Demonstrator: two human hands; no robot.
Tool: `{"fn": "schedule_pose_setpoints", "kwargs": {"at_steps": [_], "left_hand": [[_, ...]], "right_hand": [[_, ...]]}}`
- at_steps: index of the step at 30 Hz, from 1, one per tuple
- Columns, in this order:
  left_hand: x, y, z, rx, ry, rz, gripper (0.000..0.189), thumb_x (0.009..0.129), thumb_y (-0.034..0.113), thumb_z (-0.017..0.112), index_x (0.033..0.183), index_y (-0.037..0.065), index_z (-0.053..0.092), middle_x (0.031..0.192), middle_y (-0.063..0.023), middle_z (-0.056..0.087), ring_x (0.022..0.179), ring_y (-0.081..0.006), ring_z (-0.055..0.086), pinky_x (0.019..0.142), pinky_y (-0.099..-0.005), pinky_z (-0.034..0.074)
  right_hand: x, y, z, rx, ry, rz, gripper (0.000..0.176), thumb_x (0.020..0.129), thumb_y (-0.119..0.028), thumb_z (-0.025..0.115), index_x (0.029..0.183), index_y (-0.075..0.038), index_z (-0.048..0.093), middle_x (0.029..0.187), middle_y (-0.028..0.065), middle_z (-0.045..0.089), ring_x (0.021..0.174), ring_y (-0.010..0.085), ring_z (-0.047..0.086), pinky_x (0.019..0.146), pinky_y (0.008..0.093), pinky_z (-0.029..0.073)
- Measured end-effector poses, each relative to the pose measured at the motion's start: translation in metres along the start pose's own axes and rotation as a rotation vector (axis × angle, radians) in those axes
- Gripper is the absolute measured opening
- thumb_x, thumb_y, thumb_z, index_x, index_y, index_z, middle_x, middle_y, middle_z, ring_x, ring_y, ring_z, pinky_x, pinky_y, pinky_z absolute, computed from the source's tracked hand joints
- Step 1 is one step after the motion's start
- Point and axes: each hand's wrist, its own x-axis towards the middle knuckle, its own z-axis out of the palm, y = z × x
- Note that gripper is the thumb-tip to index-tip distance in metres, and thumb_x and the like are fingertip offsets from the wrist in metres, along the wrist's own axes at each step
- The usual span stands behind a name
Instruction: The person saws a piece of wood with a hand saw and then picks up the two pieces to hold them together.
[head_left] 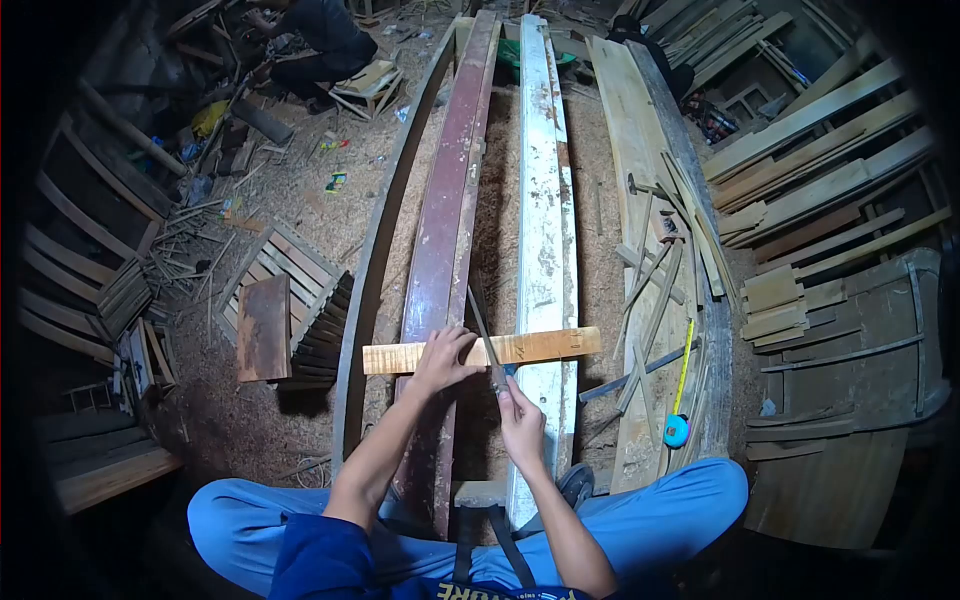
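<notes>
A short pale wooden board (550, 345) lies crosswise over a maroon plank (440, 230) and a white, paint-worn plank (541, 220). My left hand (443, 358) presses down on the board left of its middle, its fingers over the far edge. In my right hand (521, 418), closed around the handle, is a hand saw (482, 325). The narrow dark blade crosses the board just right of my left hand and points away from me, over the gap between the planks. My fingers hide most of the handle.
To the right, a long light plank (632, 130) carries wood strips, a hammer (645, 186) and a tape measure (677, 430) with its yellow blade out. A slatted wooden piece (285, 285) stands left. Stacked boards (820, 190) line the right side. A person (325, 45) crouches at the back left.
</notes>
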Motion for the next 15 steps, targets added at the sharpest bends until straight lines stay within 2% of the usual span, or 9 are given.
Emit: {"fn": "schedule_pose_setpoints", "kwargs": {"at_steps": [1, 2, 3, 5, 6, 9, 13, 14, 15], "left_hand": [[0.004, 0.003, -0.007, -0.028, -0.056, -0.038, 0.060, 0.084, 0.043, 0.080, 0.128, 0.004, 0.069, 0.123, -0.0125, 0.067, 0.115, -0.0330, 0.060, 0.097, -0.0461, 0.043], [0.010, 0.007, -0.013, -0.129, -0.145, -0.196, 0.054, 0.095, 0.044, 0.068, 0.132, 0.005, 0.068, 0.129, -0.0150, 0.065, 0.125, -0.0351, 0.056, 0.104, -0.0476, 0.041], [0.011, 0.004, -0.007, -0.128, -0.151, -0.199, 0.054, 0.095, 0.044, 0.068, 0.132, 0.005, 0.068, 0.129, -0.0150, 0.065, 0.125, -0.0351, 0.056, 0.104, -0.0476, 0.041], [0.014, -0.001, 0.007, 0.147, 0.196, -0.199, 0.050, 0.100, 0.037, 0.062, 0.139, 0.005, 0.063, 0.138, -0.0182, 0.060, 0.136, -0.0366, 0.050, 0.114, -0.0516, 0.035], [0.016, 0.000, 0.013, 0.142, 0.151, -0.310, 0.051, 0.104, 0.033, 0.055, 0.148, 0.007, 0.056, 0.152, -0.0203, 0.052, 0.148, -0.0373, 0.040, 0.122, -0.0553, 0.027], [0.021, 0.000, 0.029, 0.456, 0.118, -0.335, 0.056, 0.105, 0.030, 0.050, 0.156, 0.009, 0.046, 0.161, -0.0194, 0.044, 0.153, -0.0362, 0.036, 0.124, -0.0561, 0.025], [0.023, 0.004, 0.025, 0.441, 0.042, -0.369, 0.067, 0.097, 0.025, 0.049, 0.162, 0.012, 0.039, 0.170, -0.0195, 0.032, 0.158, -0.0340, 0.029, 0.127, -0.0583, 0.018], [0.023, 0.003, 0.024, 0.436, 0.030, -0.375, 0.067, 0.097, 0.025, 0.049, 0.162, 0.012, 0.039, 0.170, -0.0195, 0.032, 0.158, -0.0340, 0.029, 0.127, -0.0583, 0.018], [0.022, 0.005, 0.022, 0.428, 0.033, -0.375, 0.069, 0.095, 0.025, 0.049, 0.162, 0.012, 0.038, 0.170, -0.0196, 0.030, 0.158, -0.0341, 0.028, 0.127, -0.0588, 0.016]], "right_hand": [[-0.002, -0.005, 0.001, 0.011, 0.011, 0.028, 0.044, 0.107, -0.021, 0.059, 0.142, 0.007, 0.060, 0.137, 0.0280, 0.066, 0.130, 0.0341, 0.065, 0.108, 0.0378, 0.050], [-0.004, -0.007, 0.003, 0.011, 0.009, 0.034, 0.044, 0.107, -0.021, 0.059, 0.142, 0.007, 0.060, 0.137, 0.0280, 0.066, 0.130, 0.0341, 0.065, 0.108, 0.0378, 0.050], [-0.004, -0.008, 0.006, -0.005, 0.022, 0.031, 0.044, 0.108, -0.021, 0.057, 0.142, 0.007, 0.060, 0.137, 0.0285, 0.066, 0.130, 0.0344, 0.065, 0.107, 0.0386, 0.050], [-0.007, -0.009, 0.011, -0.018, 0.032, 0.038, 0.044, 0.108, -0.021, 0.056, 0.142, 0.006, 0.060, 0.136, 0.0291, 0.066, 0.130, 0.0346, 0.065, 0.106, 0.0393, 0.051], [-0.009, -0.010, 0.011, 0.007, 0.022, 0.049, 0.044, 0.109, -0.021, 0.056, 0.143, 0.006, 0.059, 0.136, 0.0292, 0.066, 0.130, 0.0353, 0.065, 0.107, 0.0398, 0.051], [-0.024, -0.007, 0.003, -0.030, 0.011, 0.038, 0.044, 0.109, -0.021, 0.055, 0.144, 0.005, 0.058, 0.137, 0.0293, 0.065, 0.130, 0.0366, 0.064, 0.107, 0.0402, 0.051], [-0.026, -0.012, 0.001, 0.029, 0.021, 0.095, 0.044, 0.109, -0.021, 0.055, 0.144, 0.006, 0.058, 0.140, 0.0292, 0.064, 0.132, 0.0390, 0.062, 0.108, 0.0403, 0.051], [-0.018, -0.014, 0.007, -0.096, 0.025, 0.038, 0.043, 0.110, -0.022, 0.053, 0.145, 0.001, 0.059, 0.139, 0.0295, 0.063, 0.135, 0.0401, 0.059, 0.108, 0.0414, 0.051], [-0.009, -0.023, 0.017, -0.007, -0.004, 0.163, 0.042, 0.110, -0.024, 0.052, 0.146, -0.005, 0.060, 0.138, 0.0306, 0.064, 0.134, 0.0408, 0.059, 0.106, 0.0437, 0.051]]}}
